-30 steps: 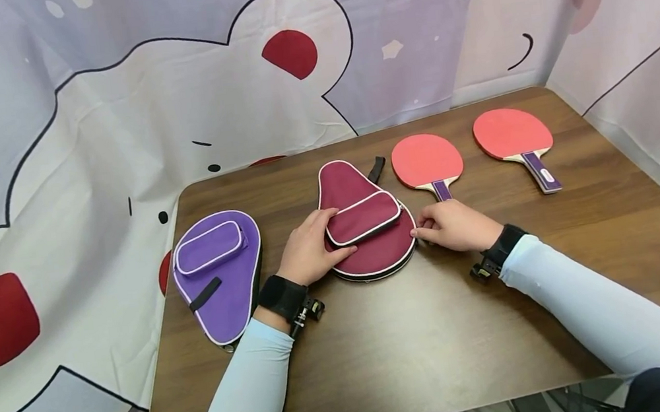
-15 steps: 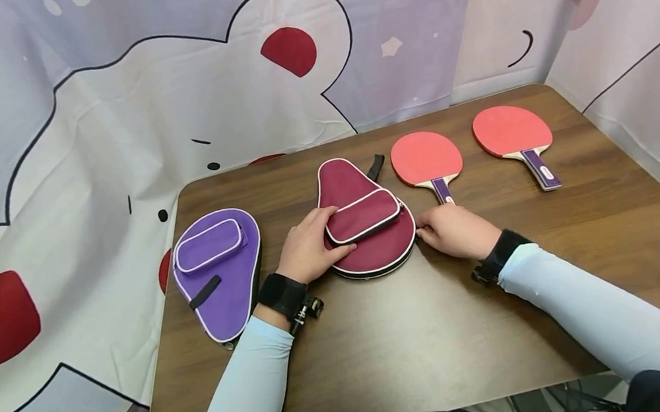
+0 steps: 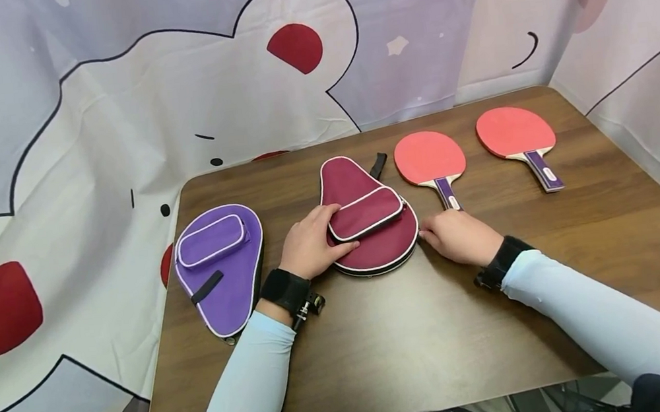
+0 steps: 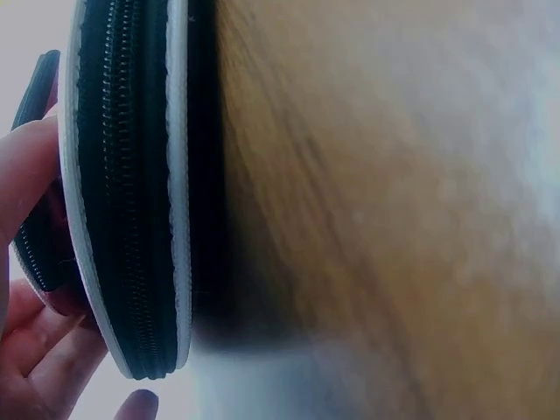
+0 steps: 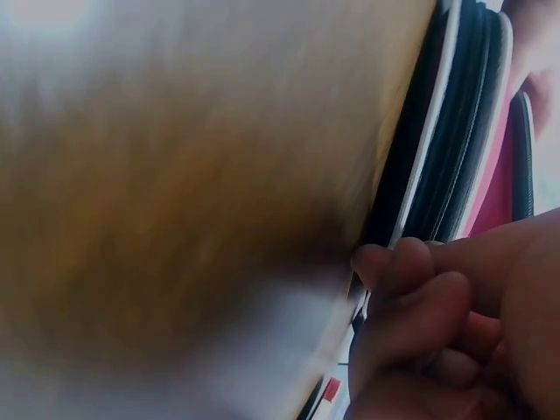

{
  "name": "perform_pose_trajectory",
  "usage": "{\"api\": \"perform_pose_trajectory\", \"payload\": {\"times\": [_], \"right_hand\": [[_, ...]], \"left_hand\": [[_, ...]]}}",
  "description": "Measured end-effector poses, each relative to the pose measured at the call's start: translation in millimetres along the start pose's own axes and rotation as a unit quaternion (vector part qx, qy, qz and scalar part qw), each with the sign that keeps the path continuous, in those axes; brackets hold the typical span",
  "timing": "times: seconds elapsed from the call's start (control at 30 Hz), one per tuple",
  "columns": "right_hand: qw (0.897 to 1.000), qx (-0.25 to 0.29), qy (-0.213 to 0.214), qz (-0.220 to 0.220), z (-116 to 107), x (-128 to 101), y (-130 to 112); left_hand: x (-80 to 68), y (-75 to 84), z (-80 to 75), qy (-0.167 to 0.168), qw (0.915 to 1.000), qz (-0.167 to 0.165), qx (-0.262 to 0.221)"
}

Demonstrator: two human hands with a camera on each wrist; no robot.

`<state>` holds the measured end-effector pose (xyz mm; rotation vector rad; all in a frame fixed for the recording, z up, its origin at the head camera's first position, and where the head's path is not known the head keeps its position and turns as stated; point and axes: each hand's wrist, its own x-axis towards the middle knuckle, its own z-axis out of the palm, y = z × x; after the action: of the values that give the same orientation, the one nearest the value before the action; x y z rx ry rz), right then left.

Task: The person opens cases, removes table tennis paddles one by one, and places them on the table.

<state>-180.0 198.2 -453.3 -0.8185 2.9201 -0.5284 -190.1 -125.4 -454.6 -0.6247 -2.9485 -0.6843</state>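
- On my screen the red case [image 3: 384, 244] lies flat on the table [image 3: 379, 347], between the purple case [image 3: 235, 275] and two bats: the near bat [image 3: 429, 156] and the far bat [image 3: 515, 132].
- The left hand [image 3: 314, 242] lies spread on its left side, thumb and forefinger apart at the pocket [image 3: 366, 212]; how hard it presses, I cannot tell.
- The right hand [image 3: 463, 237] is curled at the right edge, thumb and forefinger pinching at the zip [image 4: 122, 157] — its pull tab is hidden from me.
- For working this zip well, I would let the left palm weigh on the case and draw along the curve, low and level; a sideways pull could, I judge, turn the case or jam the teeth.
- The near bat's handle is close behind the right knuckles, so I would mind it.
- The left wrist view shows the teeth, seemingly joined along the near rim; the head view hides them.
- Only the right wrist view shows the fingertips meeting.
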Motion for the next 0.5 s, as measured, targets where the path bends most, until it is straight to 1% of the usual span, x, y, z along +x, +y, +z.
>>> {"api": "perform_pose_trajectory", "payload": {"times": [0.23,0.33,0.5], "right_hand": [[1.000,0.014,0.003,-0.011,-1.5,-9.2,-12.9],[1.000,0.023,0.001,-0.018,-1.0,-12.1,-18.4],[0.999,0.024,0.015,-0.035,1.8,-13.9,-23.7]], "left_hand": [[0.7,4.6,-3.2,-0.009,0.9998,-0.003,0.015],[0.2,7.5,-4.8,-0.006,0.9996,-0.003,0.029],[-1.5,14.7,-6.8,0.003,0.9986,-0.013,0.050]]}}
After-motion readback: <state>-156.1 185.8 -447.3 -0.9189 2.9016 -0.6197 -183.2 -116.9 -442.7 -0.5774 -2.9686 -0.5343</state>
